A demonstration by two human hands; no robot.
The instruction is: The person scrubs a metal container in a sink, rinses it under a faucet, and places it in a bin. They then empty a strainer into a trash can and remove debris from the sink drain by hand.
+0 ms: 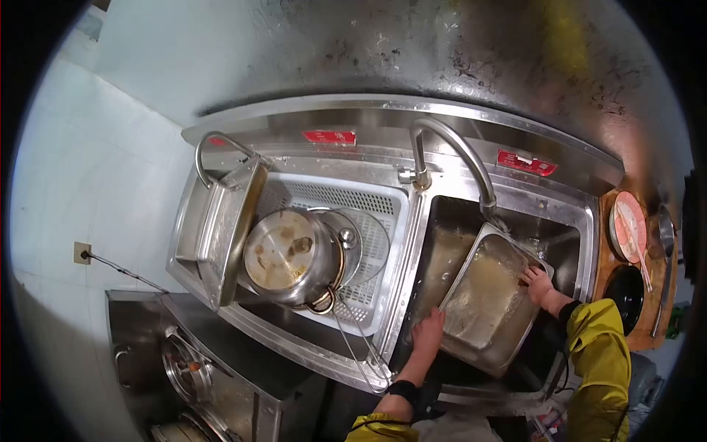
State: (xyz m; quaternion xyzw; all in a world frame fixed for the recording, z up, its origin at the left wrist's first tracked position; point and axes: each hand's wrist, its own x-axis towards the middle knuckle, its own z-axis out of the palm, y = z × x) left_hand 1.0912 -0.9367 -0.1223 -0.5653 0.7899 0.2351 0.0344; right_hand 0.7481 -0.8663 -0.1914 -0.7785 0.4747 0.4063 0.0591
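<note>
A rectangular stainless steel pan [471,324] sits at an angle in the right sink basin, cloudy brownish water inside it. My left hand [428,333] is closed on its left rim, fingertips at the edge. Across from it, my right hand [540,286] grips the right side, fingers a little apart and bent over the rim into the pan. The faucet [468,151] reaches over the pan's far end. Murky water [434,258] also lies in the basin around the pan. Both wrists have dark bands below yellow sleeves.
Left of my hands, a white perforated basket [398,243] holds an overturned steel pot [283,258] and a glass lid [372,247]. Another steel pan [243,228] leans on the left basin. A wooden board [652,324] at right carries a pink bowl [628,214] and a black bowl [624,298].
</note>
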